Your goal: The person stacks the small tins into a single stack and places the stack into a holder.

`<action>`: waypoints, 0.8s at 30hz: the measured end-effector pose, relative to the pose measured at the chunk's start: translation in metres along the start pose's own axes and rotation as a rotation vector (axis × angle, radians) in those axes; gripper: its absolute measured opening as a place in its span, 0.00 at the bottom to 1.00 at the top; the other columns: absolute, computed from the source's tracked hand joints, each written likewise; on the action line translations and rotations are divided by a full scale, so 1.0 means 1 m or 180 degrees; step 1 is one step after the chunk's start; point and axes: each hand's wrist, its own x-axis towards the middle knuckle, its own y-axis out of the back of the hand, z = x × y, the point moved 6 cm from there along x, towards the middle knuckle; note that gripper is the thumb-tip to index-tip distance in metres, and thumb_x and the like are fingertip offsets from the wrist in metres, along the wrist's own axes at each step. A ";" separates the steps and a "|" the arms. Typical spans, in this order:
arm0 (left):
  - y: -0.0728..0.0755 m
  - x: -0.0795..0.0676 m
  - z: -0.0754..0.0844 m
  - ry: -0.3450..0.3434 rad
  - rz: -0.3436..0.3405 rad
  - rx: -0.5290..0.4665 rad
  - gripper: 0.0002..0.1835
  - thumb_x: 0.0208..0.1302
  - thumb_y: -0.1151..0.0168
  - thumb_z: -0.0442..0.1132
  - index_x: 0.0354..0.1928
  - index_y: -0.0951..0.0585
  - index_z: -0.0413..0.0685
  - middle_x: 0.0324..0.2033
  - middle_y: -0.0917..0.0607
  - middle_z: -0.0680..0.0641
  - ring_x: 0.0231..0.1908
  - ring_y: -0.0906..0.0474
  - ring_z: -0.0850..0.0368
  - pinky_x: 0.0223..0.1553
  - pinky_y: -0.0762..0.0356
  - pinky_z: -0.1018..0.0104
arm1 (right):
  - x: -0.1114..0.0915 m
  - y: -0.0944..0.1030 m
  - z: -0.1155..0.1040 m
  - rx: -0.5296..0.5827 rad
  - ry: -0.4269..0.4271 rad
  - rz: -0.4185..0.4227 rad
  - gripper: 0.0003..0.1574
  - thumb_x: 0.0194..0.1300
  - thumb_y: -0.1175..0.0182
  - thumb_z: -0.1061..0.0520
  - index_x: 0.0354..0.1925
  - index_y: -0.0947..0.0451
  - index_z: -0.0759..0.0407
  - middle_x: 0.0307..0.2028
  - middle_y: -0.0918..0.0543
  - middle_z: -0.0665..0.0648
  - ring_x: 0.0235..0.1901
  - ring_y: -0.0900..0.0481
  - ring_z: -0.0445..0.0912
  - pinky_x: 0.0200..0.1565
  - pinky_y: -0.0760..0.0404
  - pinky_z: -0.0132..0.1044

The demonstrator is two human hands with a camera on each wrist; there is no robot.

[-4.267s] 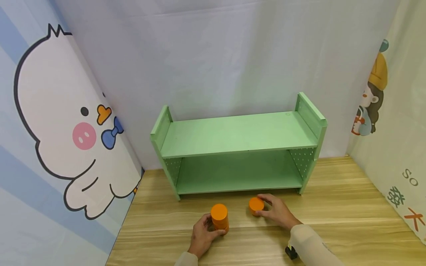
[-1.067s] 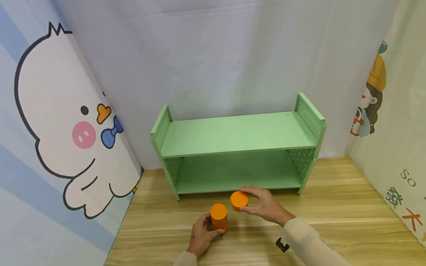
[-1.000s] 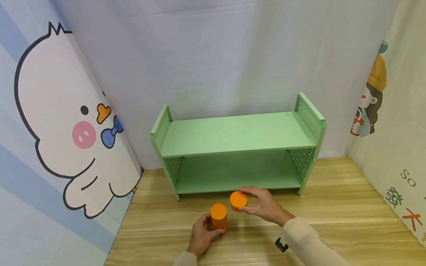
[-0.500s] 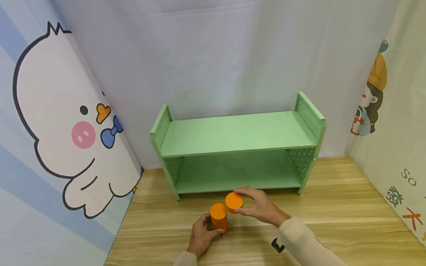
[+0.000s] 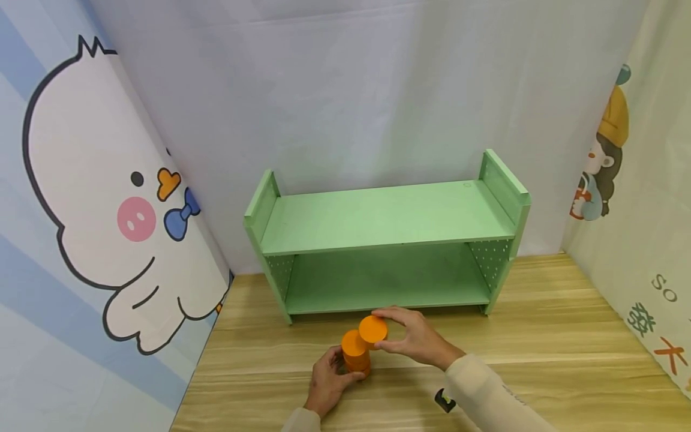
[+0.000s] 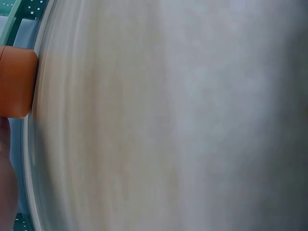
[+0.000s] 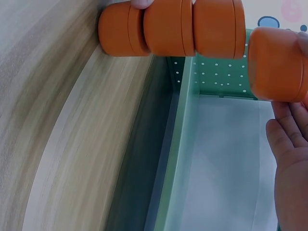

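Three small orange lidded jars stand in a stack [image 5: 355, 355] on the table in front of the shelf. My left hand [image 5: 327, 381] grips the stack low down, with its thumb on the near side. Pinched between thumb and fingers, a further orange jar [image 5: 373, 331] hangs in my right hand [image 5: 420, 343], just above the stack's top and to its right. In the right wrist view this held jar [image 7: 274, 65] shows a narrow gap from the top of the stack. Only one orange jar [image 6: 17, 82] shows in the left wrist view, at the left edge.
Behind the hands stands a two-level green shelf [image 5: 385, 219] with perforated sides. A small black object [image 5: 445, 400] lies on the wooden table [image 5: 561, 336] near my right sleeve. Printed cloths [image 5: 378, 90] hang at the back and both sides.
The right hand has lifted its jar off the table and carried it leftward. Over the last second it has come closer to the stack. The left hand has stayed in place.
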 end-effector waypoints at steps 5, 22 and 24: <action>0.000 0.000 0.000 0.0011 0.0000 0.0014 0.34 0.47 0.19 0.35 0.57 0.22 0.35 0.55 0.18 0.38 0.57 0.22 0.41 0.60 0.22 0.58 | 0.001 -0.003 0.000 0.0021 0.0000 -0.0023 0.34 0.58 0.25 0.58 0.61 0.23 0.63 0.58 0.19 0.61 0.57 0.21 0.54 0.58 0.20 0.54; 0.000 -0.003 0.011 0.0039 -0.0021 0.0077 0.32 0.48 0.21 0.30 0.57 0.23 0.33 0.55 0.18 0.37 0.57 0.22 0.41 0.60 0.22 0.55 | 0.005 -0.014 -0.002 0.0108 -0.0016 -0.0096 0.35 0.59 0.25 0.55 0.62 0.23 0.62 0.59 0.20 0.60 0.58 0.22 0.53 0.59 0.21 0.51; 0.001 -0.006 0.023 0.0035 -0.0033 0.0093 0.31 0.49 0.21 0.28 0.57 0.23 0.32 0.55 0.18 0.35 0.57 0.22 0.40 0.60 0.23 0.54 | 0.005 -0.015 -0.002 0.0108 -0.0032 -0.0109 0.35 0.59 0.26 0.54 0.62 0.24 0.61 0.59 0.20 0.59 0.58 0.22 0.52 0.60 0.21 0.50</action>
